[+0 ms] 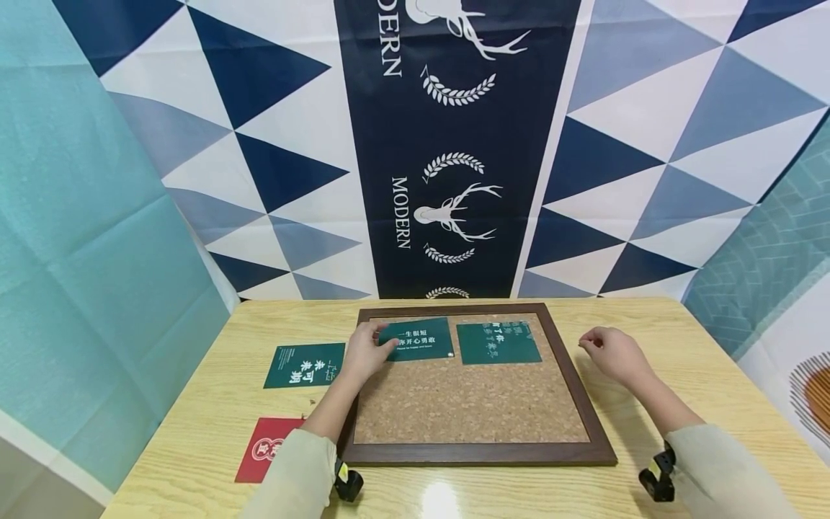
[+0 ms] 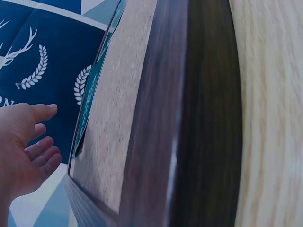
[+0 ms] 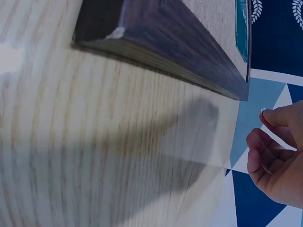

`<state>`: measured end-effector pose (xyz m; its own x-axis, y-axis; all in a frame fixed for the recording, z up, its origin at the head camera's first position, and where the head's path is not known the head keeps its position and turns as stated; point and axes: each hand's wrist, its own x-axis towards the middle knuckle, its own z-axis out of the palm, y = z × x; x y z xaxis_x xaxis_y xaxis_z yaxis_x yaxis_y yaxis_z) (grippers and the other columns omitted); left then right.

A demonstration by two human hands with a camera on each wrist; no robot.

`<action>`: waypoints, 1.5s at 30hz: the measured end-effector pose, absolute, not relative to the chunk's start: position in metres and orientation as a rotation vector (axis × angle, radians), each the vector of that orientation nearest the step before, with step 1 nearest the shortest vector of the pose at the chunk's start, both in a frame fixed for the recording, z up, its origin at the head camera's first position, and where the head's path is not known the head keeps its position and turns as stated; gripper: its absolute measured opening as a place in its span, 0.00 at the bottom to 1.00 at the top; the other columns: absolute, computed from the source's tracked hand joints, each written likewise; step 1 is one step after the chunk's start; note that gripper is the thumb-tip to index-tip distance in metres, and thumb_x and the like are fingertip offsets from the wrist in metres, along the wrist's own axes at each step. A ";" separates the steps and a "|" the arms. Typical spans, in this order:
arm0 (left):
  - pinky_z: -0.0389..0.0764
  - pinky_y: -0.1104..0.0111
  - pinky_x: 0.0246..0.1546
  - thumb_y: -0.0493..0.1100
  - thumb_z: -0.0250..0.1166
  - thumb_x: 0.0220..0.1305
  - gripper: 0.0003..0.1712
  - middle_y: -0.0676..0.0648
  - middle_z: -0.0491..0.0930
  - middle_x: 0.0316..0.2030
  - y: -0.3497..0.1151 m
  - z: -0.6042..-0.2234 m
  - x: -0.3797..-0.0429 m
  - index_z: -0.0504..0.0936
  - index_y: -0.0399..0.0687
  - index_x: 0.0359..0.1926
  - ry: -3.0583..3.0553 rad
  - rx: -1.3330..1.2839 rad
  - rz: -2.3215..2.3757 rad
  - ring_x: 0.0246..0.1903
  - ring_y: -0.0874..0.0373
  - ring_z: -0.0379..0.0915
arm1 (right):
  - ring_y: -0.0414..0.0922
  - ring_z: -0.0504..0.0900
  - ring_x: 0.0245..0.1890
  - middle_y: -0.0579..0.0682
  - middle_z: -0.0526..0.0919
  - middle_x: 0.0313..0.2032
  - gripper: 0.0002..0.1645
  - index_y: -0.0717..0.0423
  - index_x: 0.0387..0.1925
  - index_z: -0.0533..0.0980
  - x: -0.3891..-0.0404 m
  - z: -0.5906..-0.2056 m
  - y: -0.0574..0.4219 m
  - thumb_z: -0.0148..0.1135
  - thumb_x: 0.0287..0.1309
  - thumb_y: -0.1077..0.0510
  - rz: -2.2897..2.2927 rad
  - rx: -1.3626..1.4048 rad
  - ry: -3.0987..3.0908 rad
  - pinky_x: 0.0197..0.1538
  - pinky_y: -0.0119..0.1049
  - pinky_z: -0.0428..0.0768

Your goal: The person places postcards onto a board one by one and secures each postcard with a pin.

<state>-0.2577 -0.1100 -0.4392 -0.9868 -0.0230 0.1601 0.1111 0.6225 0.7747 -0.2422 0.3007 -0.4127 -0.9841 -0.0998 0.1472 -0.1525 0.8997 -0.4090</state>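
Note:
A cork board [image 1: 473,411] with a dark brown frame lies on the table. My left hand [image 1: 368,352] is over its upper left part, fingers loosely extended at the left end of a green card [image 1: 418,340] with white lettering. At that card's lower right corner sits a small pale pin [image 1: 450,354]. A second green card [image 1: 499,343] is on the board to the right. Off the board's right side, my right hand [image 1: 612,353] is raised above the table. Its thumb and index finger pinch a small shiny pushpin [image 3: 263,110], the other fingers curled.
Left of the board, another green card [image 1: 305,365] and a red card [image 1: 269,443] lie on the wooden table [image 1: 194,404]. Small dark bits lie between them. A patterned cloth [image 1: 292,144] hangs behind the table's far edge.

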 end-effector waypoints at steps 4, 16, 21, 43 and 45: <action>0.73 0.57 0.44 0.45 0.63 0.54 0.24 0.41 0.72 0.47 -0.104 -0.440 -0.260 0.73 0.42 0.52 -2.698 -0.107 -1.279 0.46 0.47 0.69 | 0.46 0.74 0.26 0.57 0.79 0.29 0.13 0.65 0.34 0.76 -0.243 -0.411 0.297 0.49 0.59 0.59 0.659 0.204 -2.948 0.27 0.38 0.69; 0.71 0.58 0.51 0.44 0.62 0.54 0.25 0.43 0.71 0.52 -0.086 -0.438 -0.264 0.72 0.43 0.54 -2.736 -0.208 -1.327 0.52 0.48 0.68 | 0.41 0.66 0.19 0.56 0.78 0.27 0.13 0.65 0.35 0.76 -0.246 -0.407 0.287 0.50 0.59 0.59 0.693 0.235 -2.938 0.21 0.33 0.63; 0.70 0.58 0.51 0.47 0.63 0.54 0.24 0.45 0.72 0.51 -0.080 -0.438 -0.263 0.73 0.47 0.52 -2.759 -0.202 -1.239 0.52 0.50 0.68 | 0.42 0.68 0.21 0.55 0.78 0.27 0.12 0.65 0.35 0.76 -0.248 -0.409 0.285 0.50 0.59 0.59 0.703 0.240 -2.945 0.22 0.33 0.64; 0.72 0.60 0.48 0.48 0.61 0.55 0.22 0.45 0.70 0.52 -0.054 -0.436 -0.264 0.74 0.48 0.51 -2.828 -0.380 -1.214 0.49 0.52 0.69 | 0.45 0.73 0.27 0.55 0.78 0.29 0.11 0.62 0.33 0.77 -0.250 -0.412 0.274 0.52 0.58 0.58 0.681 0.267 -2.961 0.27 0.35 0.68; 0.72 0.60 0.48 0.48 0.61 0.55 0.22 0.45 0.70 0.52 -0.053 -0.435 -0.264 0.74 0.48 0.51 -2.829 -0.370 -1.229 0.49 0.52 0.69 | 0.45 0.73 0.27 0.55 0.78 0.29 0.11 0.62 0.33 0.77 -0.251 -0.412 0.273 0.52 0.58 0.58 0.686 0.267 -2.960 0.27 0.35 0.67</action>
